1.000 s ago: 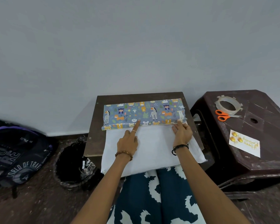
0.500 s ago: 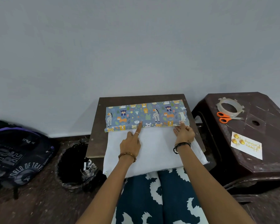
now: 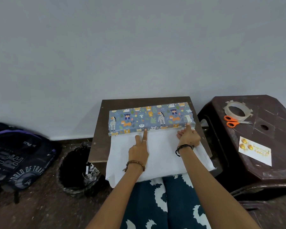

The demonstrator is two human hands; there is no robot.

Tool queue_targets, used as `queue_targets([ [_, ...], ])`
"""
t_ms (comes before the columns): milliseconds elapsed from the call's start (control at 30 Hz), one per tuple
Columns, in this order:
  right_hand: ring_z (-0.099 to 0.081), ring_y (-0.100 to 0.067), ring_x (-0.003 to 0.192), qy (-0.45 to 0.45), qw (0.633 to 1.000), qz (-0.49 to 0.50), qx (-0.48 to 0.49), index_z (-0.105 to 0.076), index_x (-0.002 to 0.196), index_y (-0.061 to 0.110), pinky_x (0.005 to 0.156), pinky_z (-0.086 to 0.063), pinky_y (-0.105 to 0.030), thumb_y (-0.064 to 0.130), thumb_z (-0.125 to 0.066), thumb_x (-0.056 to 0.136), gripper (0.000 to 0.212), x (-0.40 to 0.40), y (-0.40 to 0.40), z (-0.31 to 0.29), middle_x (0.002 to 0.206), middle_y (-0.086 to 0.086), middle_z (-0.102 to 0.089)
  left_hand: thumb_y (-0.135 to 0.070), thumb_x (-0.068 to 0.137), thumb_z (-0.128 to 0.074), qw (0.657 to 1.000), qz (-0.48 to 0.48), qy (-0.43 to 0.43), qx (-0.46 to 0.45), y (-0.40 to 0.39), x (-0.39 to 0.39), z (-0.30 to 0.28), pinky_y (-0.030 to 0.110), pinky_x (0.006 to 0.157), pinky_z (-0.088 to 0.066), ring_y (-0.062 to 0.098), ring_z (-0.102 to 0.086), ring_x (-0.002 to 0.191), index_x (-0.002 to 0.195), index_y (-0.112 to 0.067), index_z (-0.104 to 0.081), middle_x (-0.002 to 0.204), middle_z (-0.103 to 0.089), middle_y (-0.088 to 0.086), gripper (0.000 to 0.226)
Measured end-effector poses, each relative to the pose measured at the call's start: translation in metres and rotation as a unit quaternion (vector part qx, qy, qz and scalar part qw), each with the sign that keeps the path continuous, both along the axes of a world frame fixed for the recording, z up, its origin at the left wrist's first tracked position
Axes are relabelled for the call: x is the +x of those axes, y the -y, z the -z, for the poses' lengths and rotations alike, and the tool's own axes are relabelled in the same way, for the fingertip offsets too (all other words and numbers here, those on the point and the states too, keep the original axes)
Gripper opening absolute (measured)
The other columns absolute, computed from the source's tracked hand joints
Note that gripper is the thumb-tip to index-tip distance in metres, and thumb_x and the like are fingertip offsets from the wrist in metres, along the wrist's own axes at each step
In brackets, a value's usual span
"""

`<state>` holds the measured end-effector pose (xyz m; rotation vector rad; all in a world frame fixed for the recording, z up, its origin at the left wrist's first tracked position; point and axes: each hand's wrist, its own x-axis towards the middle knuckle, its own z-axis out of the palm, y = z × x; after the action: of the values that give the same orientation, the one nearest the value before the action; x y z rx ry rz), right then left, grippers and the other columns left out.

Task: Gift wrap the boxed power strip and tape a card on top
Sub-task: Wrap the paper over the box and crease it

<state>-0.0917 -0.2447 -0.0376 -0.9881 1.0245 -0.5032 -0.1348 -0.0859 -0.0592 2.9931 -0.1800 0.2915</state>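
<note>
The boxed power strip (image 3: 151, 118) lies across a small brown board (image 3: 99, 129), covered by blue wrapping paper printed with animals. The paper's white underside (image 3: 160, 156) spreads toward me over the board's front edge. My left hand (image 3: 139, 151) rests on the white paper with a straight finger pressing the crease at the box's near edge. My right hand (image 3: 188, 138) presses a fingertip at the box's near right corner. A white card (image 3: 254, 151) with gold balloons lies on the brown stool (image 3: 271, 171) at the right.
A tape roll (image 3: 237, 109) and orange-handled scissors (image 3: 232, 120) lie at the back of the stool. A black-lined bin (image 3: 78, 169) stands left of the board, and a dark backpack (image 3: 15, 157) lies further left. A grey wall rises behind.
The view has shifted slightly. My right hand slid a little to the right along the box's near edge. My left finger stays on the crease.
</note>
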Motion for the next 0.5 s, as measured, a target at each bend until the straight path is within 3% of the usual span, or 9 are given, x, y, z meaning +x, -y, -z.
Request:
queue_targets([
  [133, -0.062, -0.02, 0.061, 0.031, 0.996, -0.063, -0.057, -0.068, 0.08, -0.003, 0.045, -0.052, -0.02, 0.026, -0.064, 0.088, 0.03, -0.011, -0.003, 0.005, 0.069, -0.012, -0.064, -0.008, 0.025, -0.085, 1.0, 0.0, -0.001, -0.001, -0.001, 0.001, 0.002, 0.01, 0.038, -0.009, 0.012, -0.006, 0.034, 0.105, -0.016, -0.072, 0.074, -0.067, 0.007, 0.081],
  [233, -0.058, -0.019, 0.064, 0.056, 0.962, -0.171, -0.205, -0.066, 0.079, 0.003, 0.05, -0.054, -0.021, 0.02, -0.062, 0.09, 0.021, -0.024, -0.01, 0.01, 0.076, -0.013, -0.063, -0.008, 0.025, -0.085, 1.0, 0.003, -0.004, -0.003, 0.0, 0.002, 0.002, 0.009, 0.036, -0.011, 0.012, -0.006, 0.034, 0.104, -0.015, -0.072, 0.073, -0.066, 0.008, 0.081],
  [300, -0.06, -0.022, 0.074, 0.069, 0.886, -0.26, -0.377, -0.066, 0.084, 0.008, 0.064, -0.056, -0.029, 0.015, -0.061, 0.09, 0.011, -0.027, -0.015, 0.011, 0.083, -0.009, -0.063, -0.009, 0.024, -0.086, 1.0, 0.01, -0.007, -0.002, -0.001, 0.002, 0.003, 0.009, 0.038, -0.011, 0.012, -0.003, 0.034, 0.103, -0.016, -0.073, 0.073, -0.066, 0.009, 0.08],
  [367, -0.061, -0.024, 0.084, 0.092, 0.778, -0.32, -0.533, -0.068, 0.094, 0.008, 0.073, -0.053, -0.032, 0.012, -0.062, 0.089, 0.009, -0.023, -0.022, 0.005, 0.092, -0.009, -0.065, -0.01, 0.024, -0.086, 1.0, 0.017, -0.014, 0.0, -0.001, 0.003, 0.004, 0.009, 0.034, -0.012, 0.011, 0.002, 0.035, 0.102, -0.016, -0.073, 0.074, -0.067, 0.01, 0.079],
  [433, -0.062, -0.028, 0.094, 0.131, 0.667, -0.352, -0.644, -0.068, 0.103, 0.007, 0.08, -0.051, -0.036, 0.012, -0.064, 0.085, 0.019, -0.009, -0.028, -0.002, 0.102, -0.011, -0.067, -0.013, 0.024, -0.088, 1.0, 0.013, -0.021, -0.001, -0.002, 0.003, 0.003, 0.01, 0.027, -0.018, 0.012, -0.003, 0.035, 0.101, -0.017, -0.074, 0.073, -0.066, 0.009, 0.078],
  [500, -0.056, -0.031, 0.115, 0.12, 0.555, -0.431, -0.701, -0.063, 0.118, 0.01, 0.097, -0.042, -0.043, 0.017, -0.065, 0.084, 0.034, 0.009, -0.032, -0.004, 0.122, -0.013, -0.062, -0.015, 0.026, -0.088, 1.0, 0.007, -0.017, -0.001, -0.002, 0.001, 0.001, 0.011, 0.026, -0.022, 0.012, -0.007, 0.036, 0.1, -0.017, -0.074, 0.073, -0.066, 0.008, 0.076],
])
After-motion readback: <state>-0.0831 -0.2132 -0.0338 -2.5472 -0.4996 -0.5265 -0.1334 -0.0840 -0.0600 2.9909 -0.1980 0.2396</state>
